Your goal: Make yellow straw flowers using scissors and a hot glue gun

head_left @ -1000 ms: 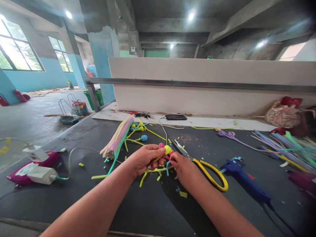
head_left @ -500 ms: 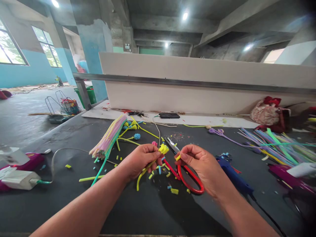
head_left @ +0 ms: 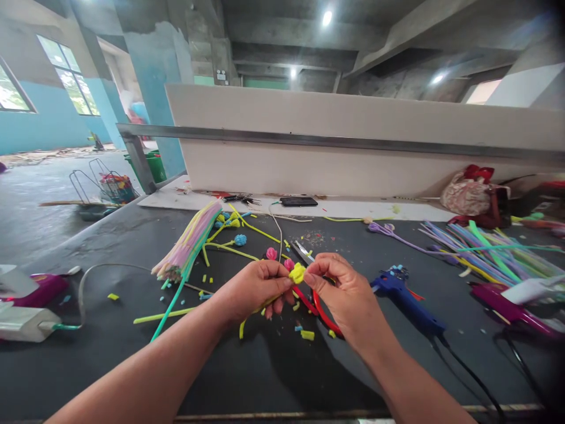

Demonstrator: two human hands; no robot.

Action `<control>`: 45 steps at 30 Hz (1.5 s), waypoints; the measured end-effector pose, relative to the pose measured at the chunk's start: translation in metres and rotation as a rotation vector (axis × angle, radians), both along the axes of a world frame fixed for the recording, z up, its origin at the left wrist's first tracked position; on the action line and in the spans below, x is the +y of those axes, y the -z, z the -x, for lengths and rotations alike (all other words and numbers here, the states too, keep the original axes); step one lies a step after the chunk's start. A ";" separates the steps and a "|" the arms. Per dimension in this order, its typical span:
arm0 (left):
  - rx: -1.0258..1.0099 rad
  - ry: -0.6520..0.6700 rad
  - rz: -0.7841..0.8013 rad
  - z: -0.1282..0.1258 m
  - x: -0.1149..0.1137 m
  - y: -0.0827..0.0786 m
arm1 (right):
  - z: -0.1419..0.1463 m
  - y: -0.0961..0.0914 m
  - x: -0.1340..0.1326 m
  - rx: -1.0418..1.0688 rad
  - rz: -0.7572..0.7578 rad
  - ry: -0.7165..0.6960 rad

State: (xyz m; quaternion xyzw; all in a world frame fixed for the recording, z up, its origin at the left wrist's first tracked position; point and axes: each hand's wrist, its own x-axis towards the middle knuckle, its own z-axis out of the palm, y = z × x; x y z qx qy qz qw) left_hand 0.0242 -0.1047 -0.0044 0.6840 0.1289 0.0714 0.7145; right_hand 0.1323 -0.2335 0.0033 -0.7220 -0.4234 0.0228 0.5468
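Between my two hands is a yellow pipe-cleaner flower [head_left: 297, 273] with rounded, fuzzy lobes. My left hand [head_left: 260, 285] pinches it from the left; a yellow stem [head_left: 242, 328] hangs below that hand. The thumb and fingers of my right hand [head_left: 342, 285] are closed on the flower's right edge; whether a small loose piece is between them is hidden. Just beyond and under the right hand lie red-handled scissors [head_left: 325, 318], partly covered. Two pink balls [head_left: 271, 253] show behind the flower. Short yellow and blue cuttings [head_left: 308, 335] are scattered below.
Left of my hands lies a pipe-cleaner bundle [head_left: 188, 244], near yellow and blue flowers [head_left: 240, 239]. On the right are a blue glue gun [head_left: 410, 303], a second bundle [head_left: 481, 250] and a magenta tool [head_left: 507, 309]. A phone [head_left: 299, 201] rests by the white board [head_left: 309, 168].
My right hand has moved left from above the scissors, bringing its fingertips from a small yellow piece to the flower's edge. The view has shifted slightly, and the pink balls show more.
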 end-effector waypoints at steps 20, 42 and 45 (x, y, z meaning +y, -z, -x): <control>-0.041 -0.122 0.215 0.007 0.023 -0.002 | -0.064 -0.005 -0.041 -0.239 0.455 0.353; -0.187 -0.249 0.313 0.004 0.039 0.000 | -0.026 0.018 0.027 -0.331 0.589 0.033; -0.176 -0.236 0.290 0.004 0.038 0.003 | -0.008 0.014 0.017 -0.352 0.571 -0.055</control>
